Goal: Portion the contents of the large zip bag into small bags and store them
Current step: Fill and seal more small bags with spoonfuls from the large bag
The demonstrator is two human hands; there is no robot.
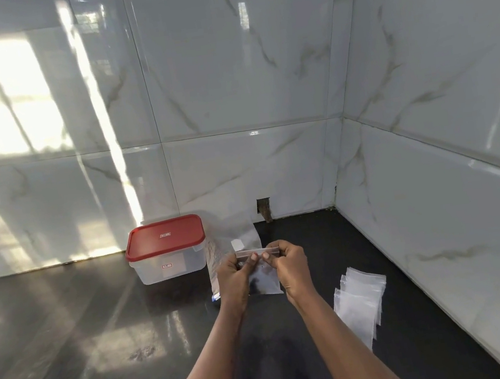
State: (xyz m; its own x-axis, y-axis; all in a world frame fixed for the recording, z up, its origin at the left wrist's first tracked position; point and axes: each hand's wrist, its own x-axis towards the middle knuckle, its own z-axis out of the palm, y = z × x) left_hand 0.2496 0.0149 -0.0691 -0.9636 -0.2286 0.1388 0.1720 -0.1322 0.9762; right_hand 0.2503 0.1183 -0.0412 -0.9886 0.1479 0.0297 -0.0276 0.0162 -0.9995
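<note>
I hold a small clear zip bag upright above the dark counter, with something dark inside its lower part. My left hand pinches the left half of its zip strip and my right hand pinches the right half. Behind my hands the large zip bag stands upright, leaning by the plastic container; what it holds is hard to see. A pile of several empty small bags lies on the counter to the right of my right forearm.
A clear plastic container with a red lid stands shut at the back, left of the large bag. White marble-look tiled walls close the counter at the back and right. A small hole sits low in the back wall.
</note>
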